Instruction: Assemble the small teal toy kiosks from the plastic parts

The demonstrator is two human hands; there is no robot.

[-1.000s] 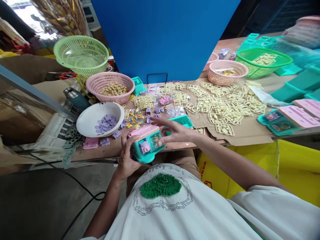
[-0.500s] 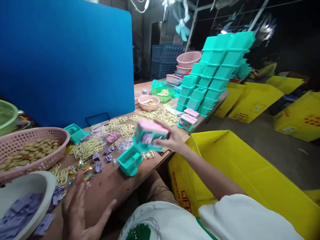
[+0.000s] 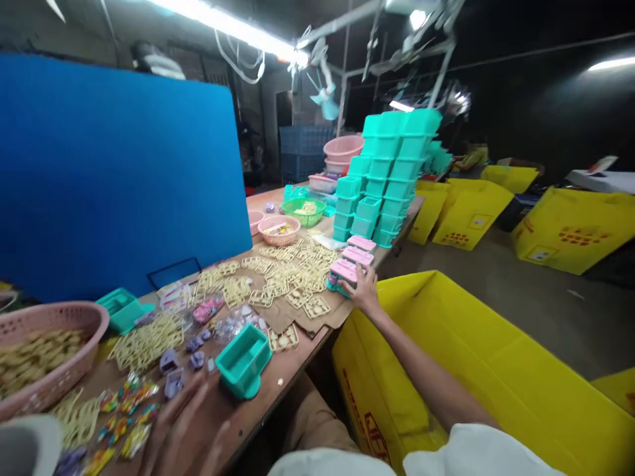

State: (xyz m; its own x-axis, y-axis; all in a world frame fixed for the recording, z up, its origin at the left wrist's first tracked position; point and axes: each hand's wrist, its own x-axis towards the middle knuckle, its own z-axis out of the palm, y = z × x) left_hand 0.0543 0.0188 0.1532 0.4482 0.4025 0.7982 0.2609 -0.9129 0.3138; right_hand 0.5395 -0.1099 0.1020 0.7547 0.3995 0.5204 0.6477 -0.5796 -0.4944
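My right hand point(image 3: 364, 289) has its fingers around the near end of a teal box with a pink top point(image 3: 343, 268), which stands at the table's right edge. Two more pink-topped boxes point(image 3: 358, 256) stand in line just behind it. My left hand point(image 3: 183, 430), smeared by motion, is over the near table edge with its fingers apart and nothing in them. Nearest to it are an open teal box point(image 3: 244, 360), small purple plastic parts point(image 3: 174, 382) and little bags of colourful pieces point(image 3: 129, 393).
Cream plastic frames point(image 3: 282, 274) spread across the table point(image 3: 262, 410). Tall stacks of teal boxes point(image 3: 387, 172) rise at its far end. A blue panel point(image 3: 124, 178) borders the left, above a pink basket point(image 3: 59, 317). An open yellow carton point(image 3: 446, 344) stands beside me on the right.
My right hand has carried the pink-topped box away from me and down to the table, in front of the other two. My left hand has shifted slightly. The view has turned and tilted up.
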